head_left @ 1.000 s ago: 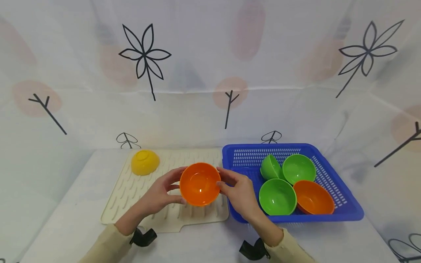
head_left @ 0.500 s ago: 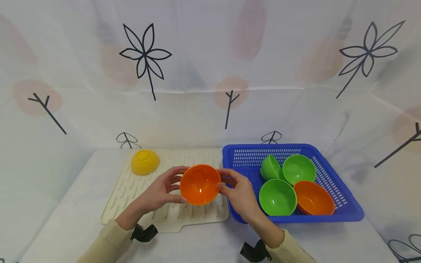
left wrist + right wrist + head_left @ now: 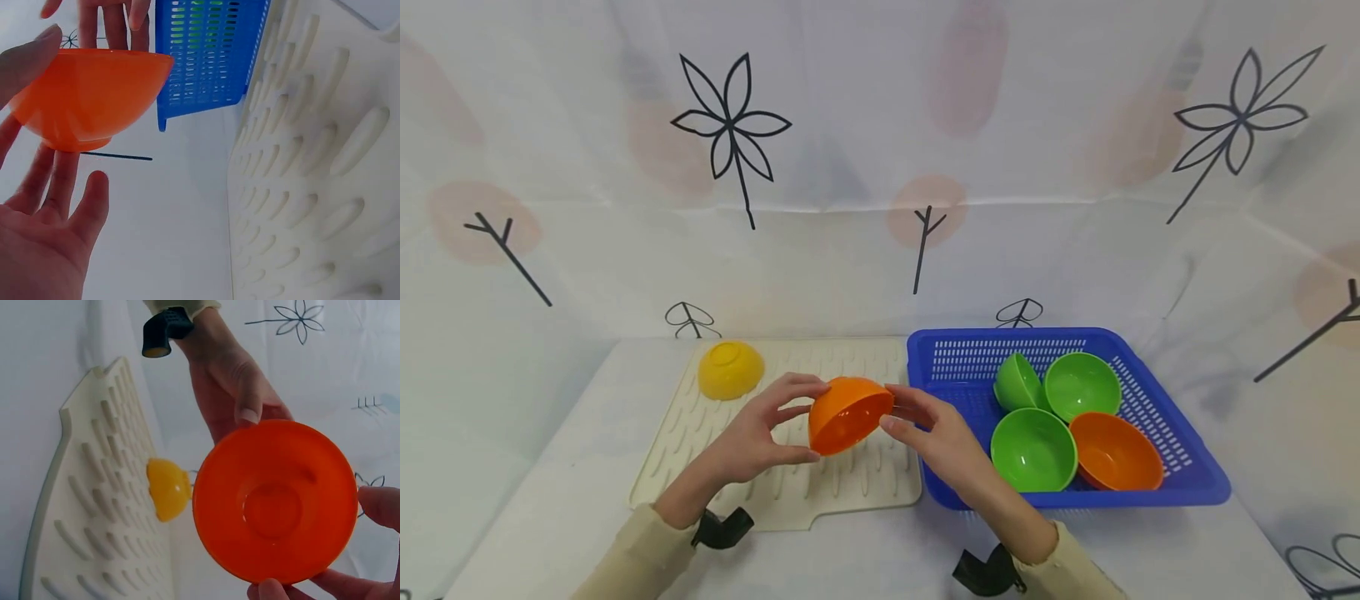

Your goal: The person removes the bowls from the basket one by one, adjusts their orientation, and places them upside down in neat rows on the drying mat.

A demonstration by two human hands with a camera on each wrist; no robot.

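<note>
An orange bowl (image 3: 848, 415) is held up between both hands over the cream ridged mat, its opening turned down and to the right. My left hand (image 3: 758, 440) grips the bowl's left side; in the left wrist view its thumb lies over the orange bowl (image 3: 94, 94) and the fingers reach its base. My right hand (image 3: 943, 437) holds the right rim between thumb and fingers. In the right wrist view the inside of the orange bowl (image 3: 275, 500) faces the camera. Part of the right hand's grip is hidden behind the bowl.
An upturned yellow bowl (image 3: 730, 371) rests at the far left of the ridged mat (image 3: 685, 467). To the right stands a blue basket (image 3: 955, 367) with several green bowls (image 3: 1033, 450) and another orange bowl (image 3: 1116, 450). A patterned cloth hangs behind.
The held bowl has tilted: its opening, which faced the head camera, now points down and to the right. Both hands have shifted slightly with it. The yellow bowl and the basket have stayed put.
</note>
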